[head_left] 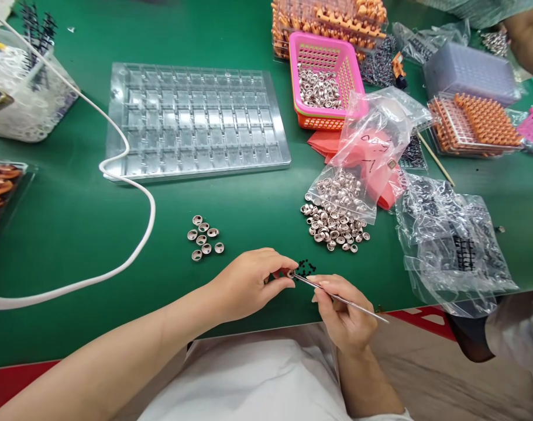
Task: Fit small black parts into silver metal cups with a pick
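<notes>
A small metal cup (291, 273), probably light, stiff, slippery and best held by its rim, is pinched above the tabletop (248, 204) between the fingers of the left hand (248, 283), while those of the right hand (347, 316) grip a metal tool (304, 280).

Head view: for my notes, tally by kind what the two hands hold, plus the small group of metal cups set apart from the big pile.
Metal cups set apart: 8
Small metal piece, left hand: 1
Thin metal tool, right hand: 1
Total: 10
</notes>
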{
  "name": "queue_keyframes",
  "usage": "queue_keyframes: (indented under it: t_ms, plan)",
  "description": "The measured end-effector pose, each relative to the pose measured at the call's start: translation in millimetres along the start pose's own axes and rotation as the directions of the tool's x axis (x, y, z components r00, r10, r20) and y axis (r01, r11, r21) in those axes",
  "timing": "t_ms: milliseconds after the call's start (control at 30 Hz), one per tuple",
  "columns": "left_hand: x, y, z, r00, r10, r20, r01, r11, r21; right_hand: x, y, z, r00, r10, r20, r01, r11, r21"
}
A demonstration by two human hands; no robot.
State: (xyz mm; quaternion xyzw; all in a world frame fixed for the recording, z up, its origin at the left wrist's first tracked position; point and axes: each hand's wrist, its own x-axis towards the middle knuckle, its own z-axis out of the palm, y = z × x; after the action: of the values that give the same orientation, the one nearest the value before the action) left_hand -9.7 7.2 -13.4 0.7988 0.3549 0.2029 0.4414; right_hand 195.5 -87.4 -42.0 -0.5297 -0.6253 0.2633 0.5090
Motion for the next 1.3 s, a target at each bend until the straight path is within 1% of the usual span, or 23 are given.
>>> queue_keyframes:
  t_ms: [167, 367, 567, 900, 1100, 1167, 1300]
  plan:
    - [-1.3, -1.3, 1.3, 1.000, 0.014, 0.000, -0.014, 1.000, 0.019, -0.7, 2.4, -1.4, 0.999, -0.044, 0.031, 0.044, 0.999, 0.001]
    - [-1.4, -4.1, 3.2, 0.997, 0.071, -0.040, -0.070, 0.997, 0.025, 2.3, 0.8, -0.4, 0.997, -0.082, 0.004, 0.082, 0.997, -0.002]
    - [-0.5, -5.1, 4.2, 0.993, 0.103, -0.056, -0.102, 0.994, 0.034, 3.5, 0.8, 0.2, 0.996, -0.093, 0.019, 0.092, 0.995, 0.029]
    - [-1.6, -9.0, 6.4, 0.980, 0.179, -0.089, -0.175, 0.984, 0.043, 2.0, 2.9, 1.2, 0.992, -0.120, 0.026, 0.121, 0.992, -0.043]
    - [-1.4, -9.1, 7.3, 0.979, 0.184, -0.089, -0.178, 0.981, 0.074, 4.6, 0.8, 2.5, 0.989, -0.143, 0.039, 0.146, 0.986, -0.082]
    - [-1.0, -8.8, 8.0, 0.979, 0.185, -0.091, -0.178, 0.981, 0.081, 5.8, -0.4, 2.5, 0.983, -0.174, 0.048, 0.179, 0.978, -0.105]
    - [-0.7, -8.5, 9.0, 0.981, 0.165, -0.100, -0.158, 0.984, 0.078, 8.1, -3.0, 2.3, 0.953, -0.287, 0.097, 0.300, 0.936, -0.186]
